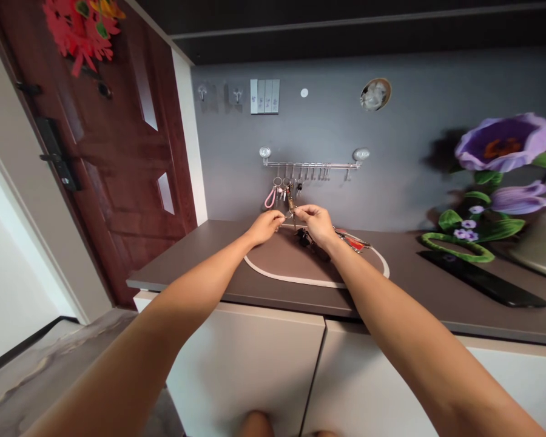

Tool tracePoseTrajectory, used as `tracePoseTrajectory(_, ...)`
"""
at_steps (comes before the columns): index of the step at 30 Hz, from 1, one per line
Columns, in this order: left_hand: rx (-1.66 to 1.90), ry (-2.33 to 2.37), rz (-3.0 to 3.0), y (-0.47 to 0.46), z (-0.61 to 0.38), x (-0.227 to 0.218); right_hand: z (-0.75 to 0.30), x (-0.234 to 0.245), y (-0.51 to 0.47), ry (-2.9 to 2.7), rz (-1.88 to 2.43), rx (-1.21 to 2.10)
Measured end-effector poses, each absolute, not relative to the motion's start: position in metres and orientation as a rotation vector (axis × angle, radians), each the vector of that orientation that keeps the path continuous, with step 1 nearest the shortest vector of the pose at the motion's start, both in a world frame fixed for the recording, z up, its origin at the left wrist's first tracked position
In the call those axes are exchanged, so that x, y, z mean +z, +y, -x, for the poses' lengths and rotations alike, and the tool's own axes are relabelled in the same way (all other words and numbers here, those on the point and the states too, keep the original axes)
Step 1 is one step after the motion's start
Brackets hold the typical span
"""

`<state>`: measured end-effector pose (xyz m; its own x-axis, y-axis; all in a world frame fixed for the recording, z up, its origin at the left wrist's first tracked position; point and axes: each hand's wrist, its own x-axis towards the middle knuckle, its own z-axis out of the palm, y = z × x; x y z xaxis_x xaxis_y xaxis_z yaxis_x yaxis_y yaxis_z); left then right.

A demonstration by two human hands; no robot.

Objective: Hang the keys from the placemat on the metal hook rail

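Working, it seems, at a key ring (290, 214) above the worktop (404, 297), below the hook rail (312, 165), we appear to pinch it with left hand (264, 227) and right hand (317, 224); the next move likely calls for steadiness.

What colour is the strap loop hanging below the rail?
The strap loop is pink; head view.

A red ornament (79, 36) hangs on the brown door (139, 170) at left, above its black lock (60, 158). On the grey wall (414, 133), two clear hooks (202, 93) sit left of a striped panel (268, 97); farther right, a round hole (388, 92) holds crumpled white material (374, 96). At right on the counter (409, 294), purple flowers (477, 149) rise behind a long black slab (485, 280).
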<state>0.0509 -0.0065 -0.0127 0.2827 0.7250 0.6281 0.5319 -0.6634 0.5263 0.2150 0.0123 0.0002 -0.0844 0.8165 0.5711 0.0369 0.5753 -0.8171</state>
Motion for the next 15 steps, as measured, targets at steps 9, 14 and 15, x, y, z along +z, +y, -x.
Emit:
tracePoseTrajectory(9, 1.228, 1.251, -2.486, -0.016, -0.059, -0.009, -0.217, 0.0, 0.011, -1.435, 0.655, 0.955)
tracePoseTrajectory(14, 1.223, 1.295, -2.582, -0.016, -0.062, -0.011, -0.218, 0.001, 0.011, -1.389, 0.663, 0.961)
tracePoseTrajectory(15, 1.231, 1.303, -2.591, -0.015, -0.063, -0.012, -0.218, 0.001, 0.01, -1.385, 0.679, 0.953)
